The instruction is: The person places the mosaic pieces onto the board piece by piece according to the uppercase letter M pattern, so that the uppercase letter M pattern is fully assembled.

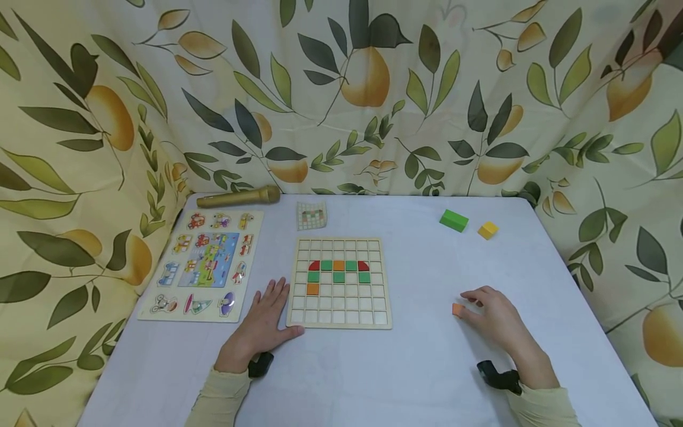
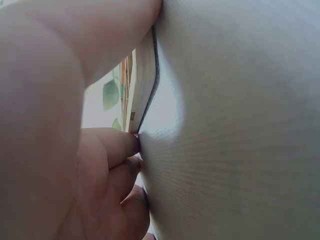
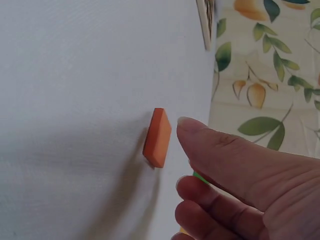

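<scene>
Flat on the table beside the lower left corner of a wooden grid board [image 1: 339, 317], my left hand [image 1: 264, 317] has its fingers extended and its thumb by the front edge. The left wrist view shows its fingertips at the side of the board [image 2: 145, 80]. Red, green and orange pieces sit in some of the grid cells. To the right, my right hand [image 1: 493, 314] hovers by a small orange block [image 1: 457, 310]. In the right wrist view a narrow gap separates the orange block [image 3: 158, 139] from the thumb, and the loosely bent fingers hold nothing.
A green block [image 1: 454, 220] and a yellow block [image 1: 488, 230] lie at the back right. Behind the board is a small pattern card [image 1: 312, 215]. A picture puzzle board [image 1: 146, 308] lies on the left, with a gold microphone-shaped object [image 1: 237, 197] behind it.
</scene>
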{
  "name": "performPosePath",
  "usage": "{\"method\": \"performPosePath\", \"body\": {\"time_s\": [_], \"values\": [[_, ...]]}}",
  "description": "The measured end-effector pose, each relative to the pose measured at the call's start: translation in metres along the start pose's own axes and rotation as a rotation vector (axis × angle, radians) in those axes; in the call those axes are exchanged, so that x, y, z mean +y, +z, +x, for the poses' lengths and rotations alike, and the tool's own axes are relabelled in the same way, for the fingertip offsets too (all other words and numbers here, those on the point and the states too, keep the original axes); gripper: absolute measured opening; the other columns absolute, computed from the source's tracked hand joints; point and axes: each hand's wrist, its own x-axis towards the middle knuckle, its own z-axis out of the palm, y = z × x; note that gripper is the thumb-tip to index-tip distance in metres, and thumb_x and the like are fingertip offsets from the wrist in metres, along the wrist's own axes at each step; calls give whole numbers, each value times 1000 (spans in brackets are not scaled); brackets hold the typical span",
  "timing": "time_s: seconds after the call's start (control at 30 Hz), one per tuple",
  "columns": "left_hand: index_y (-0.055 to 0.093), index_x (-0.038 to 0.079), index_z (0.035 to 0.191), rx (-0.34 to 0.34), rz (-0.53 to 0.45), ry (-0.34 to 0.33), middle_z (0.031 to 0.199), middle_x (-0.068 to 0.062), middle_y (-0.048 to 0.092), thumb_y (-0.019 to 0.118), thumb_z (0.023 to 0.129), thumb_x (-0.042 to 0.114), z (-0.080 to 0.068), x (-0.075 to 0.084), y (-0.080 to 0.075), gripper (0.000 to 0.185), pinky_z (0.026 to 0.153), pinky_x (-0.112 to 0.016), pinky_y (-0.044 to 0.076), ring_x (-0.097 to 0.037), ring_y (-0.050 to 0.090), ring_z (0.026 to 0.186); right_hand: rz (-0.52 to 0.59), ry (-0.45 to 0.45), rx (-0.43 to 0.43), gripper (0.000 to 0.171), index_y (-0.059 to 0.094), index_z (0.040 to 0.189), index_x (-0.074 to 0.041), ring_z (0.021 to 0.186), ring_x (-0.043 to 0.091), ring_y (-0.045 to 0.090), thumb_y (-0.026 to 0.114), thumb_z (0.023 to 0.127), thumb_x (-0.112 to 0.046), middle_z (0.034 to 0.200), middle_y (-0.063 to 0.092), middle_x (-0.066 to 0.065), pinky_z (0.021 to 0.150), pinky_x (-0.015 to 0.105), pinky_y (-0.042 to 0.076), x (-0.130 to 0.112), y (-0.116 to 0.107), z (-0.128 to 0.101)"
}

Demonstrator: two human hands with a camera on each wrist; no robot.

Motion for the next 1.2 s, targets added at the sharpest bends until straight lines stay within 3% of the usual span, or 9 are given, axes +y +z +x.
{"method": "performPosePath", "body": {"time_s": [0.2,0.57,0.83,1.2], "values": [[20,-2,153,-11,4,-6,161,-15,11,72,82,55,0,0,1,105,114,-55,4,-32,2,147,4,23,-72,31,70,106,4,87,29,56,80,79,-10,95,63,10,74,46,47,3,4,-2],[23,-4,152,12,-12,17,160,-17,13,72,82,53,-1,0,0,103,114,-57,5,-35,4,146,19,56,-91,34,68,110,5,87,28,56,80,79,-5,96,63,10,74,45,49,6,10,-1],[25,-4,152,33,-19,19,159,-18,16,73,82,51,0,0,1,101,113,-58,6,-36,7,146,23,26,-55,28,69,104,5,91,31,57,79,80,-5,96,63,11,78,48,49,7,12,0],[23,-3,153,-3,-2,4,160,-16,12,71,82,54,0,1,-1,103,114,-57,4,-33,2,147,46,0,-9,28,68,105,7,89,30,58,78,83,-7,97,64,13,76,47,49,-6,17,5]]}}
